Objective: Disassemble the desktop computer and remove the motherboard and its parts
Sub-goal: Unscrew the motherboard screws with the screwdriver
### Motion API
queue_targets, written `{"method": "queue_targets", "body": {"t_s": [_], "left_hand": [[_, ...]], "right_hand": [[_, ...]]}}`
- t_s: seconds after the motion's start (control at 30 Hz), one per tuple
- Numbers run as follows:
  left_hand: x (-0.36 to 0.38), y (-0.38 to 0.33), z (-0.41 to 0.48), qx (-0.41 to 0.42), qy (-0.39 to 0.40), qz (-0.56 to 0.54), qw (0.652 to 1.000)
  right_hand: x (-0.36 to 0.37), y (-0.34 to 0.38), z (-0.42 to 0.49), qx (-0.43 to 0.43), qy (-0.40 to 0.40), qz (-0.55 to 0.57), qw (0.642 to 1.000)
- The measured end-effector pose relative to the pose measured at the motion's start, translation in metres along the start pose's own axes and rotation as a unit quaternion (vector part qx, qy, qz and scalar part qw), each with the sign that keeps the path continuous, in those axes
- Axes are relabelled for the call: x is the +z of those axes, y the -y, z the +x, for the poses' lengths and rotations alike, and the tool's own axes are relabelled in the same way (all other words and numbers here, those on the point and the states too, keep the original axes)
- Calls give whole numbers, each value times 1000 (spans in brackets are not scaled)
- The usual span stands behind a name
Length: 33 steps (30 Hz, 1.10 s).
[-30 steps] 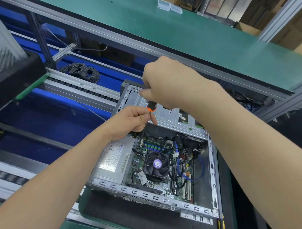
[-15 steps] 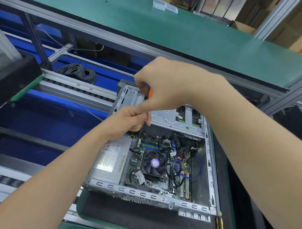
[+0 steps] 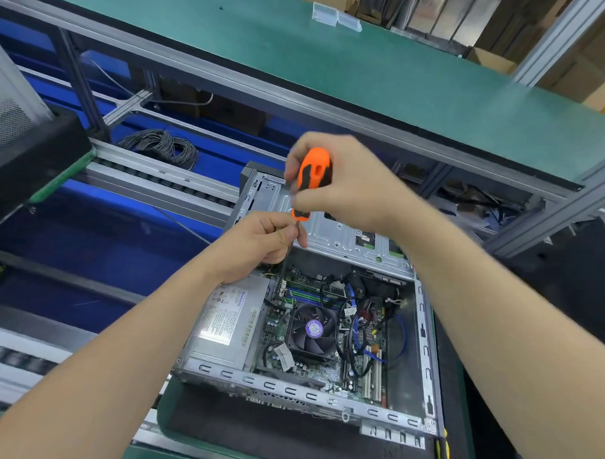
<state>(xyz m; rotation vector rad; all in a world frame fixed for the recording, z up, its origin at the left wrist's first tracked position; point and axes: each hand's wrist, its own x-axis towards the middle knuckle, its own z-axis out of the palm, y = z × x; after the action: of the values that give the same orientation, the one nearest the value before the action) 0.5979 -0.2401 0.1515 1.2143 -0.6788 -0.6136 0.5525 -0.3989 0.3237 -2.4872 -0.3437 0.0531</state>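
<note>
Change: right hand (image 3: 350, 189) re-grips; orange-and-black plastic screwdriver (image 3: 313, 174) handle now shows in its curled fingers.
Left hand (image 3: 256, 248): pinches the shaft.
Green motherboard (image 3: 273, 331): in open grey steel case (image 3: 288, 389), tip at its 11 o'clock; screw likely turning.

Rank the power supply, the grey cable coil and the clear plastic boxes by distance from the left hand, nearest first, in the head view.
1. The power supply: directly under the left hand.
2. The grey cable coil: farther off, to the left and beyond.
3. The clear plastic boxes: far back on the green bench.
</note>
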Motion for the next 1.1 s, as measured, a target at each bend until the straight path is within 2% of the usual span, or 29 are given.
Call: {"method": "queue_targets", "body": {"t_s": [0.07,0.13,0.27,0.37,0.43,0.5,0.67,0.87,1.1], "left_hand": [[1,-2,0,3,2,-2,1000],[3,-4,1,-7,-12,1,1000],[1,-6,3,-37,-110,-6,993],[0,-17,2,-68,-179,133,973],[0,-21,0,-90,-198,268,939],[-1,-24,-4,-99,-192,350,912],[-1,-29,-12,-113,-132,438,882],[2,-26,-15,-73,-42,467,880],[2,-11,-12,-37,-86,480,872]], "right_hand": [[28,-19,-10,30,-46,45,997],[53,-32,-20,44,-96,-1,994],[61,-39,-26,66,-161,50,984],[53,-39,-26,69,-173,59,981],[46,-39,-28,64,-181,88,977],[39,-38,-29,57,-189,92,976],[29,-35,-27,44,-197,81,976],[53,-35,-26,62,-165,45,983],[60,-37,-24,60,-166,17,984]]}}
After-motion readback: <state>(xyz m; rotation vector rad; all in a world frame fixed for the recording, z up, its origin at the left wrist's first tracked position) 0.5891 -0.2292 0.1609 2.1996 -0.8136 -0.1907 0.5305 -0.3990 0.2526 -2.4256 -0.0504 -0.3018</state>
